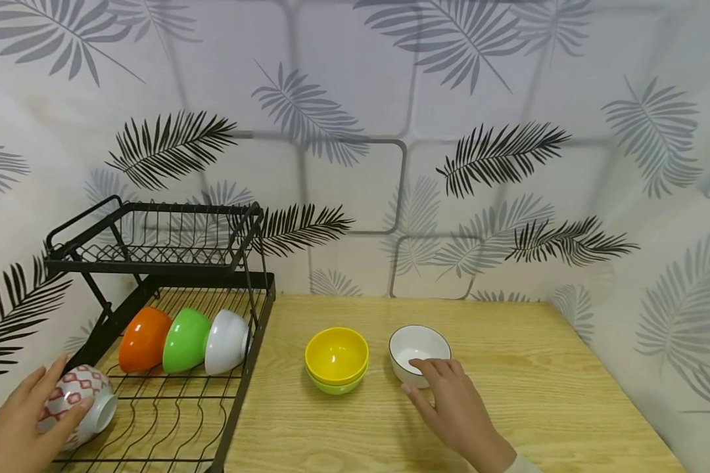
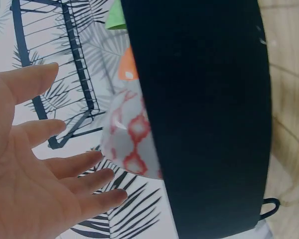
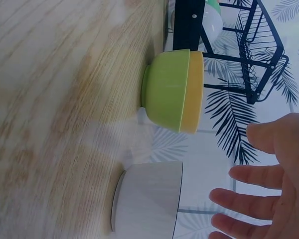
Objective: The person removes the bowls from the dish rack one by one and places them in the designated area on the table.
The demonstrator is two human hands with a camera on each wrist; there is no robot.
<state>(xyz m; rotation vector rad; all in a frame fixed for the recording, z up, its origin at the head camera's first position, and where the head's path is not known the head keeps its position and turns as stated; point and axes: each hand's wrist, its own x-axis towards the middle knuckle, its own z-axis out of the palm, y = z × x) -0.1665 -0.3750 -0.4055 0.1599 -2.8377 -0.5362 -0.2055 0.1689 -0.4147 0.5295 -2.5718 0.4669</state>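
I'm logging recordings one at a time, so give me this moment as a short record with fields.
left hand: left hand open at the red-patterned bowl; contact unclear
right hand: right hand open, close to the black-rimmed bowl, not gripping it
rack: black dish rack, two tiers
lower tier: red-patterned bowl nearest the person; behind it, orange bowl, green bowl, plain white bowl, all tipped sideways
table: wooden table, right of the rack
on table: yellow bowl nested in light green bowl; black-rimmed bowl upright

A wood-grain table [image 1: 544, 381] carries a black rack [image 1: 148, 268], a green bowl [image 3: 165, 92] and a dark-rimmed white bowl [image 1: 413, 348].
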